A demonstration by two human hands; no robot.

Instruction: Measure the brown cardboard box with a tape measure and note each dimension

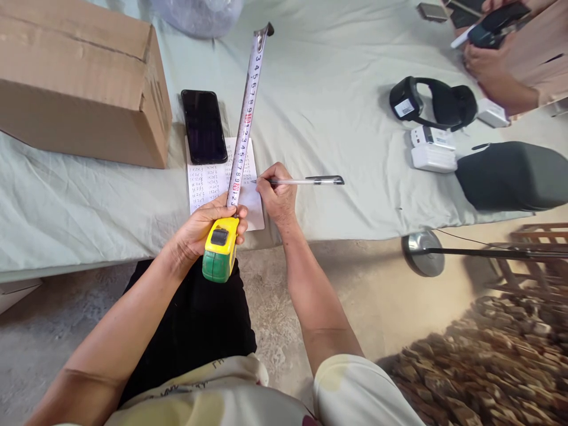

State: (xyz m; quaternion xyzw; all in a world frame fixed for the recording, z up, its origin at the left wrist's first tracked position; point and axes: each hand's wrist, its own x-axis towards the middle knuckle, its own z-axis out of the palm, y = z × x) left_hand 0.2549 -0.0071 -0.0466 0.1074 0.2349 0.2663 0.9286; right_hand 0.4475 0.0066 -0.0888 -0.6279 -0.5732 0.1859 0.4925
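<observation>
Pen (313,180) sits in the right hand (280,195), its grip pinching near the tip, over the paper (255,217) on the surface (332,112). The left hand (202,224) pinches the tape measure (220,251) where its strip (244,127) comes out. A phone (205,127) lies partly on the paper.

Draped table (337,112), rough floor (268,290) and brown heap (483,361) suggest a makeshift workroom.

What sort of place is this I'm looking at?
Probably an improvised workspace in a home or outbuilding: a cloth-covered table, a rough bare floor, and a heap of what looks like firewood.
</observation>
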